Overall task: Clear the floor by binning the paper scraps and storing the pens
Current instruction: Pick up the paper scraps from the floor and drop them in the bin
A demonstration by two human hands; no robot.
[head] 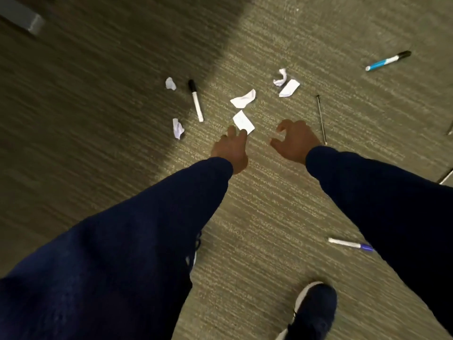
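Observation:
Several white paper scraps lie on the carpet; the nearest flat scrap [243,121] is right at the fingertips of my left hand [231,148], whose fingers are apart. My right hand [295,141] hovers open and curled, holding nothing, just left of a thin dark pen [321,119]. More scraps lie beyond: a folded one [243,98], a crumpled one [280,77], a flat one [289,88], and two crumpled ones at the left [170,83] [177,128]. A black-capped white marker [195,100], a blue marker [388,60] and a purple-capped pen [350,244] lie scattered.
Grey-green carpet [269,204] covers the floor. My dark shoe [313,310] stands at the bottom right. A grey furniture leg or base [20,15] sits at the top left. Thin objects poke in at the right edge [446,176].

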